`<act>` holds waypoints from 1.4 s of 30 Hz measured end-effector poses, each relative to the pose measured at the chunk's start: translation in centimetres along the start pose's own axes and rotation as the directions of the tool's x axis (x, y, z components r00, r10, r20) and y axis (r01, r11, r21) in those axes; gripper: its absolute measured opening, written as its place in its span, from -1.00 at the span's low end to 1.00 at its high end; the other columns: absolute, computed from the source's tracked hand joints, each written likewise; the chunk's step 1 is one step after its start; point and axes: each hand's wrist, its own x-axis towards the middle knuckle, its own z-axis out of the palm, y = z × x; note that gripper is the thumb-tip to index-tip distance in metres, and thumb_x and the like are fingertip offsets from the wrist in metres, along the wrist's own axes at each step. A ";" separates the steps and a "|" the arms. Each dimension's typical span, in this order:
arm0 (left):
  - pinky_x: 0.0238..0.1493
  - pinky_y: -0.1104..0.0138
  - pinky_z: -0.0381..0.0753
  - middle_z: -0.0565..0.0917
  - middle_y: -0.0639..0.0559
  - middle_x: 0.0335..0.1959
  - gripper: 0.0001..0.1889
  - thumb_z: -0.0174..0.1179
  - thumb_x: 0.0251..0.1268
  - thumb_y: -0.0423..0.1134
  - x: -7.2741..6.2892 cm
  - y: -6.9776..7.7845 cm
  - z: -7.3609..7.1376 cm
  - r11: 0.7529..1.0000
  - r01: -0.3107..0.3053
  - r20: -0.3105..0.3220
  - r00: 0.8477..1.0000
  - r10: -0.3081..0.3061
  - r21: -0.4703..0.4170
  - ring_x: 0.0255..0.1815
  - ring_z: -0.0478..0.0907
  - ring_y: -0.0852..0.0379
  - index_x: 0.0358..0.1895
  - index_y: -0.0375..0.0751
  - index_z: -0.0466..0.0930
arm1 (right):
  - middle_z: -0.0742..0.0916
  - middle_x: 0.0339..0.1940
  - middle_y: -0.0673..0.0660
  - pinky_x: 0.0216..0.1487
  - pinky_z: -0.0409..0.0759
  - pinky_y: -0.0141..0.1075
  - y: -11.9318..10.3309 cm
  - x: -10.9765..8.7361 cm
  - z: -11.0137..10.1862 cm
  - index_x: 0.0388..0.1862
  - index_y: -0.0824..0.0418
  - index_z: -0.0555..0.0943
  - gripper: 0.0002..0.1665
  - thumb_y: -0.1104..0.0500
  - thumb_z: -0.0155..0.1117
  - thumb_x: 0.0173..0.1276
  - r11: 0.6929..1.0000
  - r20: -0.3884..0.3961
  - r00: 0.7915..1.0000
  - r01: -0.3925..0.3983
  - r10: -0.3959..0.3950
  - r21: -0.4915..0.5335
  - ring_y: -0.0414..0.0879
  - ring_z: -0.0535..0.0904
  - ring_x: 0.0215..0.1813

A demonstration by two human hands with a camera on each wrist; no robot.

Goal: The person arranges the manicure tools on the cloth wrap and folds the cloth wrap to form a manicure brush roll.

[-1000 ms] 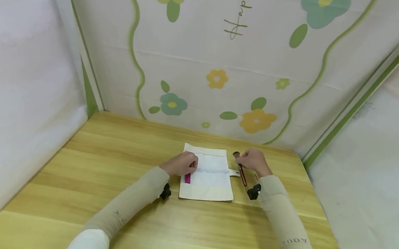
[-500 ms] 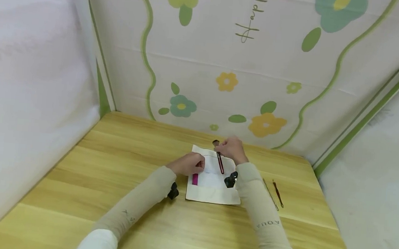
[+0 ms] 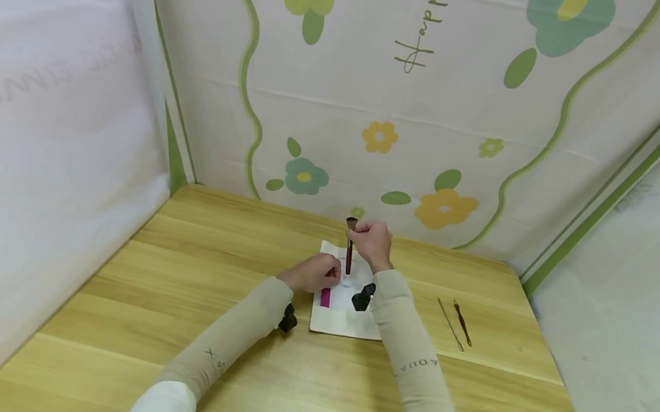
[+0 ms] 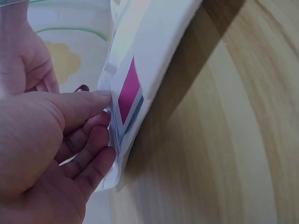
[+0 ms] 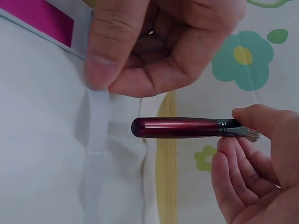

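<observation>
A white fabric case [image 3: 349,325] lies unfolded on the table, with a magenta strip [image 3: 325,297] near its left side. My left hand [image 3: 315,271] pinches a pale elastic band [image 5: 96,154] that runs across the case. Above the case, my right hand [image 3: 373,241] holds a makeup brush [image 5: 177,127] between thumb and fingers near its metal collar. The brush's dark red handle end points down toward the band and stands apart from it. In the head view its bristles are uppermost. My right hand and forearm cover part of the case.
Two thin tools lie on the table to the right: a slim metal one [image 3: 450,324] and one with a dark red handle [image 3: 462,323]. A flower-printed cloth wall [image 3: 316,100] rises behind the wooden table [image 3: 233,237].
My right hand has carried the brush left from beside the case to above it and turned it more upright. My left hand stays at the band. The head view has shifted slightly.
</observation>
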 end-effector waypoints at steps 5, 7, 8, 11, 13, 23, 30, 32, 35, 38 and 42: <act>-0.23 0.40 0.55 0.64 0.04 -0.37 -0.86 0.21 0.51 -0.39 0.0 0.0 0.1 1.000 0.000 -0.002 1.000 0.000 0.001 -0.38 0.51 0.20 -0.30 -0.18 0.64 | 0.85 -0.31 0.12 -0.03 0.67 -0.12 0.7 -0.4 0.5 -0.36 0.19 0.80 -0.74 0.01 0.59 0.28 0.998 0.035 0.997 -0.066 0.065 0.015 0.01 0.70 -0.16; -0.23 0.40 0.55 0.63 0.04 -0.37 -0.86 0.20 0.52 -0.39 -0.1 0.0 0.1 1.000 -0.001 -0.005 1.000 0.001 0.003 -0.38 0.50 0.19 -0.30 -0.18 0.64 | 0.84 -0.34 0.09 -0.12 0.64 -0.20 1.0 -0.5 0.7 -0.37 0.18 0.80 -0.75 0.02 0.60 0.26 0.996 0.045 0.996 -0.082 0.081 0.021 -0.04 0.67 -0.21; -0.23 0.40 0.55 0.63 0.04 -0.37 -0.86 0.20 0.52 -0.39 -0.1 0.0 0.1 1.000 -0.002 -0.007 1.000 0.002 0.001 -0.38 0.50 0.19 -0.30 -0.18 0.64 | 0.83 -0.37 0.07 -0.15 0.61 -0.23 1.2 -0.6 0.7 -0.39 0.18 0.80 -0.75 0.02 0.60 0.26 0.996 0.052 0.995 -0.088 0.087 0.024 -0.06 0.66 -0.24; -0.23 0.40 0.56 0.63 0.04 -0.36 -0.85 0.19 0.53 -0.39 -0.1 -0.1 0.2 1.000 -0.008 -0.017 1.000 0.008 -0.001 -0.38 0.51 0.20 -0.30 -0.19 0.63 | 0.78 -0.47 0.03 -0.24 0.54 -0.30 1.5 -0.8 0.8 -0.46 0.18 0.79 -0.73 0.02 0.60 0.26 0.994 0.074 0.992 -0.106 0.103 0.028 -0.09 0.61 -0.30; -0.24 0.40 0.56 0.62 0.04 -0.37 -0.85 0.19 0.53 -0.39 -0.1 -0.1 0.3 1.000 -0.014 -0.024 1.000 0.014 -0.004 -0.38 0.51 0.20 -0.30 -0.19 0.63 | 0.75 -0.53 0.00 -0.29 0.51 -0.32 1.7 -1.0 0.8 -0.50 0.17 0.77 -0.71 0.01 0.60 0.27 0.992 0.093 0.988 -0.124 0.120 0.032 -0.11 0.59 -0.35; -0.26 0.40 0.54 0.58 0.04 -0.39 -0.83 0.18 0.54 -0.40 0.1 0.0 0.3 0.999 -0.047 -0.038 0.998 0.047 -0.002 -0.39 0.50 0.21 -0.33 -0.22 0.60 | 0.79 -0.56 0.01 -0.43 0.53 -0.41 2.6 -2.0 0.6 -0.39 0.20 0.83 -0.77 0.05 0.61 0.25 0.978 0.177 0.967 -0.199 0.185 0.059 -0.23 0.60 -0.52; -0.25 0.41 0.55 0.63 0.01 -0.35 -0.85 0.17 0.51 -0.45 -0.1 -0.2 0.3 0.998 -0.067 -0.050 0.996 0.067 0.007 -0.39 0.50 0.22 -0.31 -0.25 0.63 | 0.81 -0.56 0.02 -0.41 0.53 -0.41 2.8 -2.8 0.4 -0.36 0.21 0.86 -0.76 0.04 0.60 0.25 0.977 0.219 0.955 -0.211 0.199 0.032 -0.22 0.64 -0.52; -0.26 0.41 0.55 0.64 0.00 -0.35 -0.86 0.18 0.49 -0.46 -0.2 -0.2 0.3 0.998 -0.070 -0.060 0.996 0.070 0.008 -0.39 0.50 0.23 -0.31 -0.26 0.63 | 0.82 -0.52 0.05 -0.40 0.53 -0.40 2.7 -3.1 0.3 -0.37 0.23 0.86 -0.75 0.04 0.58 0.25 0.979 0.238 0.952 -0.203 0.191 0.026 -0.21 0.63 -0.49; -0.27 0.42 0.56 0.65 0.00 -0.35 -0.87 0.18 0.48 -0.46 -0.2 -0.3 0.4 0.997 -0.074 -0.068 0.995 0.074 0.007 -0.39 0.51 0.24 -0.30 -0.26 0.63 | 0.83 -0.50 0.08 -0.39 0.51 -0.39 2.8 -3.6 0.0 -0.41 0.24 0.86 -0.74 0.05 0.56 0.25 0.980 0.272 0.943 -0.201 0.191 0.008 -0.19 0.62 -0.47; -0.27 0.43 0.56 0.66 0.00 -0.34 -0.88 0.19 0.49 -0.44 -0.2 -0.2 0.5 0.998 -0.066 -0.071 0.995 0.066 0.011 -0.38 0.51 0.24 -0.29 -0.25 0.63 | 0.82 -0.53 0.07 -0.40 0.50 -0.39 2.9 -4.0 -0.1 -0.44 0.25 0.85 -0.72 0.04 0.55 0.26 0.981 0.294 0.936 -0.194 0.192 -0.023 -0.18 0.61 -0.47; -0.28 0.42 0.55 0.66 -0.01 -0.33 -0.89 0.18 0.50 -0.44 -0.1 -0.1 0.7 0.998 -0.064 -0.072 0.995 0.065 0.019 -0.37 0.51 0.22 -0.27 -0.25 0.61 | 0.79 -0.58 0.03 -0.40 0.47 -0.38 2.8 -4.3 -0.2 -0.45 0.26 0.84 -0.69 0.02 0.53 0.26 0.981 0.301 0.933 -0.183 0.196 -0.070 -0.17 0.61 -0.45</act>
